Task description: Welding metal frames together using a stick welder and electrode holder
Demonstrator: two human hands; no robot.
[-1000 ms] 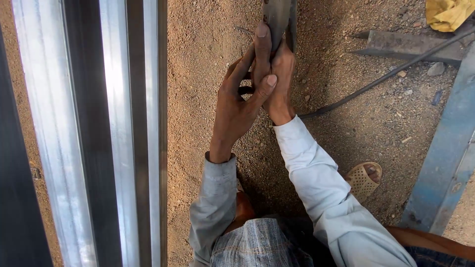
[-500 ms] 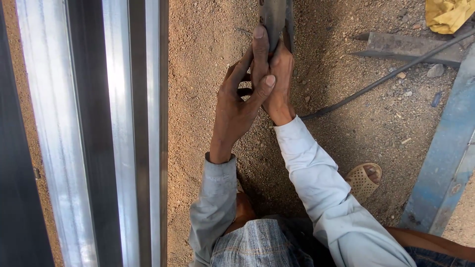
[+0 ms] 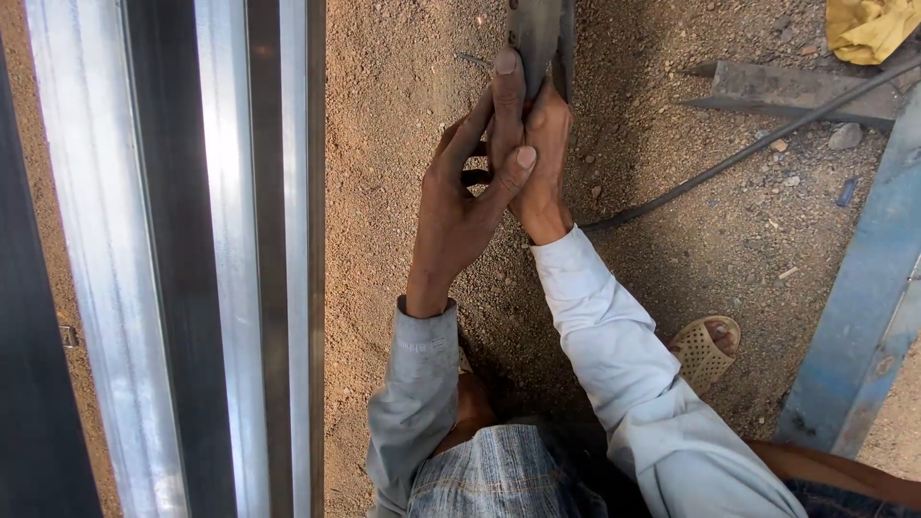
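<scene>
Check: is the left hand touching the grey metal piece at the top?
Touching. Head view: the left hand lays its fingertips flat on the grey metal piece, no gap visible.

Coarse sandy ground (image 3: 403,115) strewn with pebbles fills the scene in bright daylight. Left of it lie long shiny metal rails (image 3: 221,288). A blue steel beam (image 3: 863,317) lies at its right, a yellow cloth (image 3: 868,27) beyond that.

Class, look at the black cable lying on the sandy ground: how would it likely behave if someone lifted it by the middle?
The black cable is long and thin, so it would probably sag. It looks light. Its smooth sheath might slide easily over the sandy ground.
</scene>
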